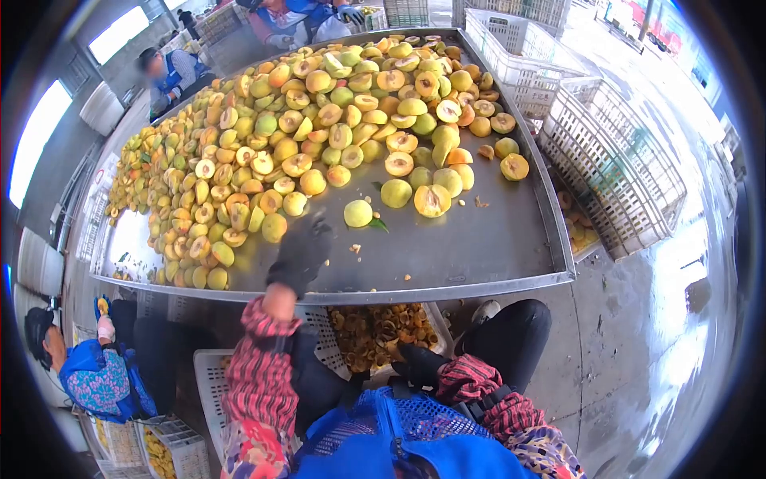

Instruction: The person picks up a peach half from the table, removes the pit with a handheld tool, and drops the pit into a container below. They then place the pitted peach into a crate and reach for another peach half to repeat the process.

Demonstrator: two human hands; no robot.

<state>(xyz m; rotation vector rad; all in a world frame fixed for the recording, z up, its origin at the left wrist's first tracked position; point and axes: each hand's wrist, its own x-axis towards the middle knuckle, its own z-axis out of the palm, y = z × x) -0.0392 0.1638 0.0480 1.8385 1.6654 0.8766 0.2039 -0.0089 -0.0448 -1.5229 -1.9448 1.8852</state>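
L hand (302,254) outstretched over tray (479,255) (R hand (419,363) low)

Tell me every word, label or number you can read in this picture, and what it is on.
No text can be read anywhere.
Metal table, peaches, white crates: no markings visible.
Black glove on the left hand: no print visible.
Pale patch by the table's left edge: possibly a label, too blurred to read.
Red shape at top right: too small and blurred to read.
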